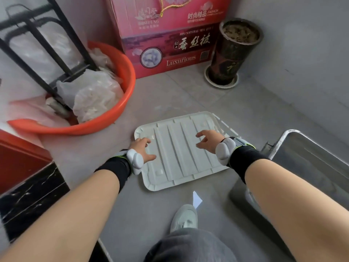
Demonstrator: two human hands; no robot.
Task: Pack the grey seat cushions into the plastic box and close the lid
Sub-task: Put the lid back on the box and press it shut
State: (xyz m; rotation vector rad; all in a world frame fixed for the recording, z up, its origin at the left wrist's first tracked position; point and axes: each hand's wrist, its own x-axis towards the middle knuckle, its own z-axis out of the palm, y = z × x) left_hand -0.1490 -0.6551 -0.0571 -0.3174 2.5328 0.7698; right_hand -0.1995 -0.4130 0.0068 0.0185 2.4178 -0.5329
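The white ribbed lid (179, 148) lies flat on top of the plastic box, whose clear wall (225, 125) shows at the lid's right edge. My left hand (144, 150) is over the lid's left side with fingers spread and loosely bent, fingertips at the surface. My right hand (206, 139) hovers at the lid's right side, fingers curled loosely and holding nothing. No grey cushion is visible; the box's inside is hidden under the lid.
An orange basin (113, 120) with plastic bags stands to the left, beside a black metal frame (56, 53). A red printed carton (170, 35) and a dark plant pot (232, 53) stand behind. A metal tray (311, 157) lies right; my shoe (185, 218) is below.
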